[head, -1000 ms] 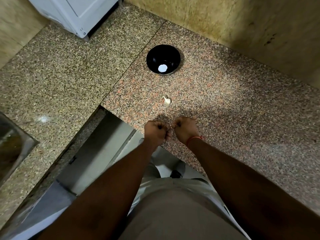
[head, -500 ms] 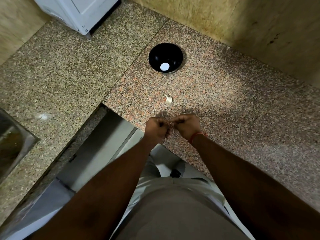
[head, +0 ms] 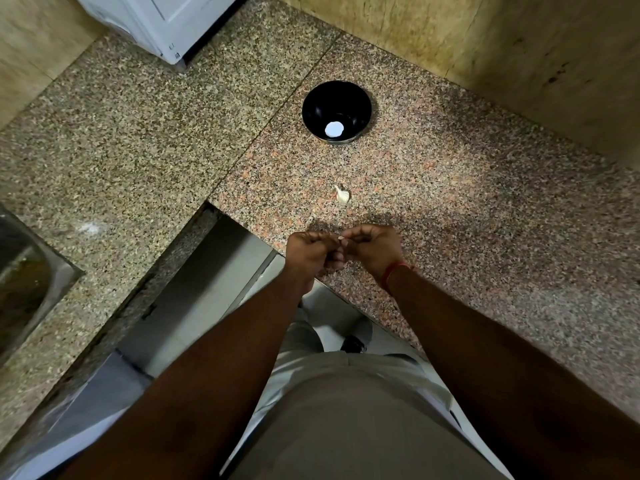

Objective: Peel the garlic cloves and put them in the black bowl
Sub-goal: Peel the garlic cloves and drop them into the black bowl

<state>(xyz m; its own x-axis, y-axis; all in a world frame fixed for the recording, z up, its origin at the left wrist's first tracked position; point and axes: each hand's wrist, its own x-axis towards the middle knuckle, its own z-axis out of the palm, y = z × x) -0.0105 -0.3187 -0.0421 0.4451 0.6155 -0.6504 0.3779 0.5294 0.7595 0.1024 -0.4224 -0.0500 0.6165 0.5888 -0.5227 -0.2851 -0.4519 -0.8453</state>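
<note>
Spanning the whole scene, the speckled granite counter (head: 450, 209) carries everything else, so places below are given from the black bowl (head: 322, 102) standing on it toward the back wall. Left of the bowl and further back stands a white appliance (head: 162, 26); far to the bowl's left and nearer the person, a steel sink (head: 24, 278) is set into the counter. Inside the bowl shows one round white spot (head: 334, 129), reflection or object I cannot tell. Nearer than the bowl, at the counter's front edge, the left hand (head: 310, 252) and right hand (head: 372, 249) meet, fingers curled, pinching one small garlic clove (head: 341, 239) between them. Between bowl and hands lies a loose garlic piece (head: 342, 195).
</note>
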